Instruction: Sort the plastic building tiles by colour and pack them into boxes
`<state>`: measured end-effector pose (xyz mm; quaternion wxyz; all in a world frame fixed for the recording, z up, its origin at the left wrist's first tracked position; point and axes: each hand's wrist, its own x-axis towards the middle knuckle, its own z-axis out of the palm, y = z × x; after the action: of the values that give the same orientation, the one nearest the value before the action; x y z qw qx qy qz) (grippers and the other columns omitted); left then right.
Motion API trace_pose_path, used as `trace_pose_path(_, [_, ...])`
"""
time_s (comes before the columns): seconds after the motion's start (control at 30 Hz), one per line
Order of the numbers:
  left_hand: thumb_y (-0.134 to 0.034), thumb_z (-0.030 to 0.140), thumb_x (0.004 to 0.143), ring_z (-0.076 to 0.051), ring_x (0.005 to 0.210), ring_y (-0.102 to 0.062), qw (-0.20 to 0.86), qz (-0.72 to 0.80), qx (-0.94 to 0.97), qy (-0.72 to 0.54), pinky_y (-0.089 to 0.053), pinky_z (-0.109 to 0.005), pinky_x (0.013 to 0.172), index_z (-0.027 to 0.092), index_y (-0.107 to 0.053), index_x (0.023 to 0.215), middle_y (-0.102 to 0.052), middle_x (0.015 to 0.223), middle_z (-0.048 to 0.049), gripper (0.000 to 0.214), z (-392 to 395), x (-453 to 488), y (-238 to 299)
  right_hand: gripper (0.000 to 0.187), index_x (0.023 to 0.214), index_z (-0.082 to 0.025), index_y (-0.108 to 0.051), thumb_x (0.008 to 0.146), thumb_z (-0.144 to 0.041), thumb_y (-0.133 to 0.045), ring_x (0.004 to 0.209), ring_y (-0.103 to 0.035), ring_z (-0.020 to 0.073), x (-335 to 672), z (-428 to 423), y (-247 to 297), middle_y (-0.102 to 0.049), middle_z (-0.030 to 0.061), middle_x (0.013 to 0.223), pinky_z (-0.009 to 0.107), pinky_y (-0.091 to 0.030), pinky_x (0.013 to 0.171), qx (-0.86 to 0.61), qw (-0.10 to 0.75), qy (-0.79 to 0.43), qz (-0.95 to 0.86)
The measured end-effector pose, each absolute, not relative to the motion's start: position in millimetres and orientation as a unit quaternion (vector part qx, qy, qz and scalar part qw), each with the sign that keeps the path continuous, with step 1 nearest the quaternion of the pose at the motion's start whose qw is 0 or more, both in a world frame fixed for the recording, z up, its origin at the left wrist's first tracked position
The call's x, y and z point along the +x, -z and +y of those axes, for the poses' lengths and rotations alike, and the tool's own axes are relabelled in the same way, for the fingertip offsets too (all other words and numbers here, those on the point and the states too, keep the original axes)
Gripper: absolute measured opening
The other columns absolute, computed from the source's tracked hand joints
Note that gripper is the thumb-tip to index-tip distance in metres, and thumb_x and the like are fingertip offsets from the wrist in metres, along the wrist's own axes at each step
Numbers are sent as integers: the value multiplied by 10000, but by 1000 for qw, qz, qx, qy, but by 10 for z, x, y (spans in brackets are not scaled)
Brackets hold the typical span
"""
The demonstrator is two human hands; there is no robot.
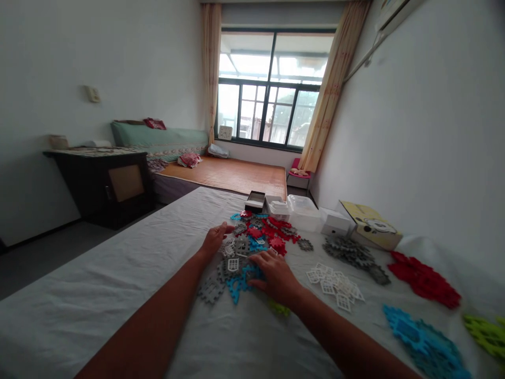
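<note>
A mixed pile of toothed plastic building pieces in grey, red, blue and white lies in front of me; one grey piece (pixel 211 290) sits at its near left edge. My left hand (pixel 214 238) rests against the pile's left side, fingers stretched toward it. Over the near right part is my right hand (pixel 276 275), its fingers and thumb apart above a blue piece (pixel 234 287). Neither hand shows a piece clearly gripped. A white lattice piece (pixel 233 265) lies between the hands. Partly hidden under my right wrist is a yellow-green piece (pixel 279 307).
To the right lie separate heaps: white lattice pieces (pixel 335 284), grey pieces (pixel 349 252), red pieces (pixel 424 279), blue pieces (pixel 426 339) and yellow-green pieces (pixel 487 332). Behind stand a black box (pixel 255 201), a clear plastic container (pixel 303 210) and a yellow box (pixel 371 225).
</note>
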<state>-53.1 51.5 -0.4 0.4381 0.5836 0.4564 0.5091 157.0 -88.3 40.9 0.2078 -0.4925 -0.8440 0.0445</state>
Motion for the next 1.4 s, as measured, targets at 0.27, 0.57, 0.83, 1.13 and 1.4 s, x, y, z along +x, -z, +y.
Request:
trace_pose_path(0.27, [-452, 671, 743, -274, 937, -653, 420, 460, 606, -495, -494, -387, 807, 120, -722, 875, -724, 951, -145, 628, 528, -538, 5, 146, 870, -216, -605, 758, -304, -636, 737, -589, 151, 1629, -897, -461, -662, -6, 812, 258, -442, 677, -524, 302, -159, -780])
trace_pose_path(0.57, [-480, 688, 710, -277, 926, -653, 421, 461, 605, -494, -488, -391, 817, 120, -725, 858, -730, 930, -139, 636, 561, -536, 16, 233, 906, -198, -696, 802, -370, -579, 722, -619, 160, 1932, -841, -409, -705, 25, 803, 261, -458, 689, -560, 360, -168, -727])
trace_pose_path(0.83, [-479, 706, 697, -270, 904, -654, 415, 460, 619, -482, -488, -392, 822, 121, -726, 858, -731, 921, -130, 655, 561, -538, 1, 267, 992, -201, -651, 841, -385, -530, 742, -623, 151, 2112, -963, -415, -689, 32, 851, 278, -480, 720, -572, 417, -155, -689])
trace_pose_path(1.13, [-460, 711, 704, -263, 873, -654, 388, 472, 649, -454, -492, -390, 821, 114, -730, 854, -736, 880, -117, 672, 454, -526, -87, 625, 1189, -283, -563, 611, -390, -776, 1034, -549, 230, 1861, -1258, -303, -575, 61, 1158, 344, -457, 875, -499, 250, -112, -822])
trace_pose_path(1.4, [-475, 676, 720, -253, 849, -672, 409, 466, 659, -425, -529, -339, 742, 139, -714, 884, -741, 872, -86, 610, 501, -570, -80, 579, 1163, -276, -567, 618, -264, -765, 1062, -525, 189, 1831, -1323, -519, -573, 36, 1141, 317, -430, 934, -441, 351, -155, -811])
